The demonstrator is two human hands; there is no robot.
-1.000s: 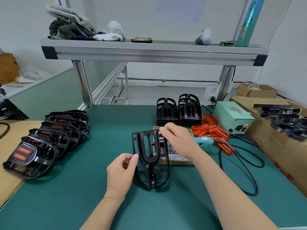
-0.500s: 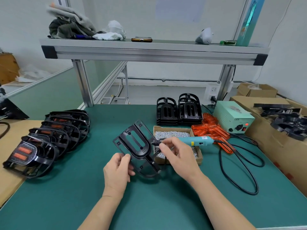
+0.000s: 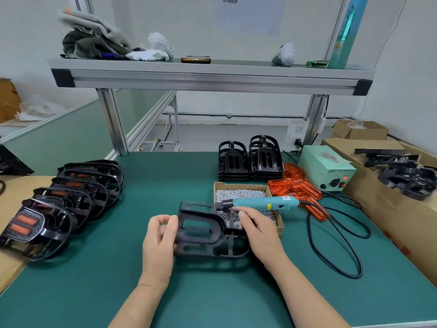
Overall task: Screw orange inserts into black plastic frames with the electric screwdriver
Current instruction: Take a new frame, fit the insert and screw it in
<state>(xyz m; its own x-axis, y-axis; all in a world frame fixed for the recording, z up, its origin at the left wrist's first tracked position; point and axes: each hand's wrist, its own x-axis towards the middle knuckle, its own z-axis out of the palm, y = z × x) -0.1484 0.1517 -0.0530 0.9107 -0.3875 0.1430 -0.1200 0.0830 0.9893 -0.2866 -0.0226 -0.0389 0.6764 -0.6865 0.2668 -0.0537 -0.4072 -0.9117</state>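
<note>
Green mat (image 3: 165,178), black frame (image 3: 201,241) mid-table — left hand (image 3: 158,243) clutching its end, right hand (image 3: 258,233) seemingly pinching rim

A row of frames (image 3: 71,200) lies at the left of the counter (image 3: 165,176). The screwdriver (image 3: 262,201) rests across the screw box (image 3: 238,185), with stacked frames (image 3: 250,162) behind it and inserts (image 3: 295,185) to its right.

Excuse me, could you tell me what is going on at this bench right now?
A person holds one black frame over the green mat, the left grip on its left end and the right grip round its right side. No orange insert is in it yet. The electric screwdriver lies untouched across the box of screws, with loose orange inserts piled beside it. A row of fitted frames lies on the left.
</note>
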